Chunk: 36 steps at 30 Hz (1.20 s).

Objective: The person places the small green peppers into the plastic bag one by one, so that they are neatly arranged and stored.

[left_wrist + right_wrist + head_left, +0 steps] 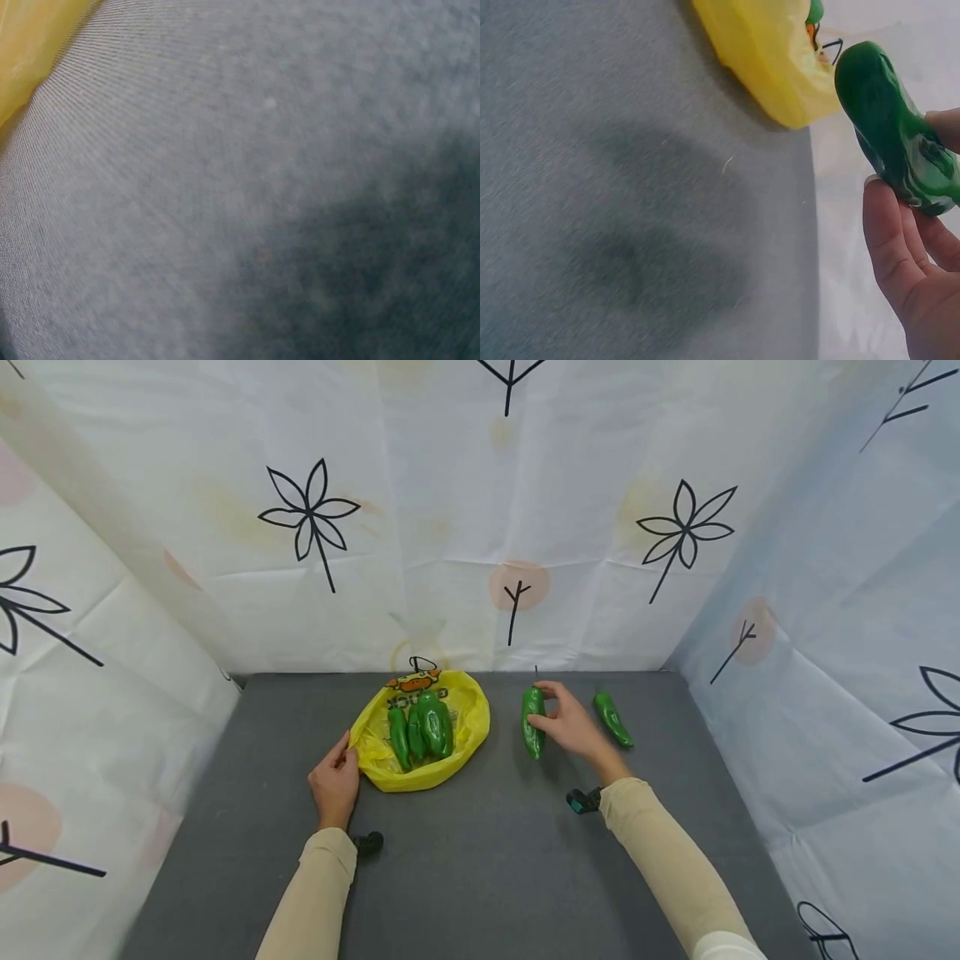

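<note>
My right hand (567, 720) holds a long green pepper (532, 706) between thumb and fingers, raised over the table to the right of a yellow plastic bag (474, 718). In the right wrist view, the same glossy pepper (881, 112) is pinched with its blunt end pointing toward the bag (772, 67). Several green peppers (435, 727) lie inside the bag, whose mouth is spread wide with a rolled rim. At the bag's left side, my left hand (333, 783) pinches the rim. Only a corner of the yellow bag (22, 52) shows in the left wrist view.
Another green pepper (613, 720) lies on the dark grey table (480, 877), to the right of my right hand. White sheets (450, 527) with plant drawings hang behind the table and at both sides.
</note>
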Each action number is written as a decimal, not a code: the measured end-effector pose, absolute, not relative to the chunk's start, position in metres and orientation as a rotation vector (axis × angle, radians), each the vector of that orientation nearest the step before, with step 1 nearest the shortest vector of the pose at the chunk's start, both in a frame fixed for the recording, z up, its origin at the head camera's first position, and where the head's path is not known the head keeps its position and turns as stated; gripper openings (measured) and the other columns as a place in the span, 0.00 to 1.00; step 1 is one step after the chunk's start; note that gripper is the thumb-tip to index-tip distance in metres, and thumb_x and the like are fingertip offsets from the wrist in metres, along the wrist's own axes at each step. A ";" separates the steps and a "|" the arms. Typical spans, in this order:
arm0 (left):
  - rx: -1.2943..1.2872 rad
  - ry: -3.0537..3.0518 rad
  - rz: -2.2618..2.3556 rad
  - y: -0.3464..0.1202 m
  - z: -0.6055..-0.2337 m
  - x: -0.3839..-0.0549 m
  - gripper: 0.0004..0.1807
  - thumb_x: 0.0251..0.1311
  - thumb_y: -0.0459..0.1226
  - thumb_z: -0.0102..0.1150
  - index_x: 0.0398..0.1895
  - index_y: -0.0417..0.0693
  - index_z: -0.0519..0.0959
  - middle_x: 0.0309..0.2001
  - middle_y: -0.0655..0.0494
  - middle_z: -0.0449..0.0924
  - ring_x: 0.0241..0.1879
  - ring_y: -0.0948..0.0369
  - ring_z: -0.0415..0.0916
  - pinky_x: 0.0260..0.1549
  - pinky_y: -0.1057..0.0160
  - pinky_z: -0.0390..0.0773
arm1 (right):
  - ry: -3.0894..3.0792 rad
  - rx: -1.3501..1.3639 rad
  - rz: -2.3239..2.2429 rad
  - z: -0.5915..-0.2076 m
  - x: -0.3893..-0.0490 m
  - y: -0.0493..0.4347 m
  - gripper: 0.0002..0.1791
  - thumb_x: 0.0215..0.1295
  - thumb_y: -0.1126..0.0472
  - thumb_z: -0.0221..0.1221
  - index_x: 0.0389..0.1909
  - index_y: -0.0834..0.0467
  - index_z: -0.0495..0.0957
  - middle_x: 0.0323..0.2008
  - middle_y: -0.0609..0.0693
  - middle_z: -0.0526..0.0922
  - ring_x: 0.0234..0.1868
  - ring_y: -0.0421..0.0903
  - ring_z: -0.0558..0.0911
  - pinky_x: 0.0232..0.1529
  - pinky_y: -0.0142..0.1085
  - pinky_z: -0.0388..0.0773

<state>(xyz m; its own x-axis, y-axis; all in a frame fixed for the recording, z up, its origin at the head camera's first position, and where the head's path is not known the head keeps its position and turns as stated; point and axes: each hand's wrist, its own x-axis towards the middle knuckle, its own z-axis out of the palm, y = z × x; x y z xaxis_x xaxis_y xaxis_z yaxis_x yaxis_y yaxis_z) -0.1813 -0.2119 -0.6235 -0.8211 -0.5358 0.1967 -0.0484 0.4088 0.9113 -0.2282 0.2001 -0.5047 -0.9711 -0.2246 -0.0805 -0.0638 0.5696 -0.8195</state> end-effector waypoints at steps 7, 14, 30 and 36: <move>0.503 -2.214 -1.392 -0.213 -0.628 -0.183 0.19 0.69 0.39 0.57 0.62 0.58 0.83 0.49 0.51 0.90 0.29 0.81 0.72 0.34 0.84 0.67 | 2.608 -0.262 -1.366 -0.498 -0.237 0.187 0.37 0.71 0.52 0.62 0.77 0.50 0.59 0.71 0.57 0.68 0.45 0.53 0.86 0.38 0.39 0.80; 0.505 -2.198 -1.406 -0.212 -0.627 -0.182 0.19 0.68 0.39 0.58 0.61 0.58 0.84 0.50 0.51 0.90 0.29 0.79 0.73 0.33 0.84 0.67 | 2.573 -0.313 -1.371 -0.490 -0.241 0.170 0.37 0.71 0.53 0.63 0.77 0.48 0.60 0.71 0.56 0.70 0.45 0.51 0.87 0.43 0.47 0.85; 0.524 -2.235 -1.422 -0.216 -0.627 -0.184 0.20 0.69 0.43 0.59 0.62 0.62 0.83 0.47 0.54 0.91 0.33 0.80 0.75 0.37 0.82 0.70 | 2.553 -0.458 -1.339 -0.486 -0.247 0.128 0.36 0.70 0.52 0.64 0.76 0.48 0.62 0.68 0.55 0.73 0.41 0.48 0.87 0.37 0.40 0.84; 0.533 -2.236 -1.417 -0.215 -0.626 -0.184 0.20 0.69 0.44 0.59 0.62 0.63 0.83 0.48 0.54 0.90 0.34 0.82 0.75 0.37 0.83 0.70 | 2.547 -0.495 -1.318 -0.483 -0.251 0.115 0.37 0.70 0.52 0.64 0.77 0.49 0.62 0.69 0.55 0.73 0.37 0.56 0.87 0.35 0.40 0.83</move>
<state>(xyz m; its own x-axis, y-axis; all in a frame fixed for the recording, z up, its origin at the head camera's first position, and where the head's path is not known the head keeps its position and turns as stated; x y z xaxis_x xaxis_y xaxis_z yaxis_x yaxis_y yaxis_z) -0.1836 -0.2152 -0.6263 -0.8299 -0.5355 0.1566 -0.0870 0.4014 0.9118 -0.2506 0.1146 -0.4832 -0.9164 -0.3973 -0.0485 -0.1899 0.5382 -0.8212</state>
